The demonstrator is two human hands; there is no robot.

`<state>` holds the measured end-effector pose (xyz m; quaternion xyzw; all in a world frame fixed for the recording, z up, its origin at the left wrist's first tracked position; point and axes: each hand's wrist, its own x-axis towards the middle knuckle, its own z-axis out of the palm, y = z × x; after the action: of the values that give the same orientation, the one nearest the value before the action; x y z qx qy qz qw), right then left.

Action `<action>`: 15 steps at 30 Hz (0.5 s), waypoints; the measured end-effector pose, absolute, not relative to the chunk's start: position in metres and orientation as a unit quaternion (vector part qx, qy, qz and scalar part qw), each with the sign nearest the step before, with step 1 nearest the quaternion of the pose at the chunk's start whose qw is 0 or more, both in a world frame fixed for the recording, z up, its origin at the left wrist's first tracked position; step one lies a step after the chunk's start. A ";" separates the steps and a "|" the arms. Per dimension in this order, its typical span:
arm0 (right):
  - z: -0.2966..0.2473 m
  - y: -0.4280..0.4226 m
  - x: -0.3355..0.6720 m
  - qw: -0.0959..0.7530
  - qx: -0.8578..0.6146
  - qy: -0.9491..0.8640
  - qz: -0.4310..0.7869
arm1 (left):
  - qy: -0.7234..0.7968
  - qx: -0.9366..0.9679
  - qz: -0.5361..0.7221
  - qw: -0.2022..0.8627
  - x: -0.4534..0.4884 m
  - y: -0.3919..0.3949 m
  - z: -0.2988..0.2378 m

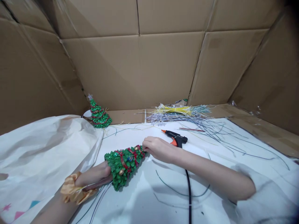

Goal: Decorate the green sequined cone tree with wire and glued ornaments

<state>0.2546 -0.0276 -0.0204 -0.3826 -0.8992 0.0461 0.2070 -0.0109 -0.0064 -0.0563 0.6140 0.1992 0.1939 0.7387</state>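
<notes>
A small green Christmas tree with red garland and gold baubles lies tilted over the white table, its tip pointing right. At its base, my left hand holds it, with the fingers mostly hidden behind and inside the tree. The fingers of my right hand are pinched closed at the tip; any small piece between them is hidden. Just behind my right hand lies a black and orange glue gun, its orange nozzle pointing left. Its black cord runs toward the front edge.
Another green tree with a star on top stands at the back left. Bundles of yellow wires and loose bluish wires lie at the back right. White cloth covers the left side. Cardboard walls enclose the table.
</notes>
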 end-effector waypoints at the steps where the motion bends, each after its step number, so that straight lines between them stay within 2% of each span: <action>1: -0.021 -0.027 0.255 0.213 -0.386 -0.895 0.060 | 0.189 0.609 0.186 0.748 -0.010 -0.007 -0.055; 6: -0.021 -0.023 0.262 0.268 -0.398 -0.869 0.124 | 0.181 0.593 0.144 0.771 -0.005 -0.010 -0.050; 15: -0.021 -0.023 0.262 0.274 -0.359 -0.882 0.136 | 0.134 0.567 0.138 0.801 -0.010 -0.005 -0.062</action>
<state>0.2624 -0.0232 -0.0208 -0.3586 -0.8820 0.1364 0.2737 -0.0096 -0.0048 -0.0623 0.5670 0.1340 0.1380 0.8010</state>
